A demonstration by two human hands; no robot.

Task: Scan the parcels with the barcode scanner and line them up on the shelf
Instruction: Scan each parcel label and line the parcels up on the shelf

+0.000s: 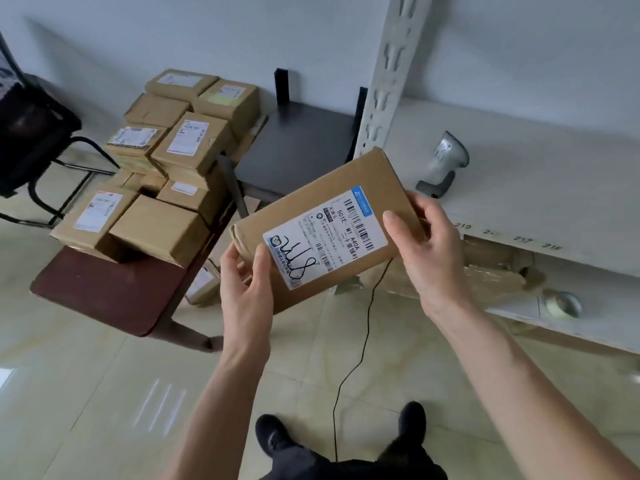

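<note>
— What are the hands doing?
— Both clasp one flat box in the air before the shelf: left hand curls round its near corner, right hand round the far edge, thumbs on the label.
— And the scanner?
— Lying on the shelf, apart from the box. More boxes are stacked on a table to the left.

Matt brown cardboard parcel with a smooth paper label; glossy floor tiles; painted metal shelf.
</note>
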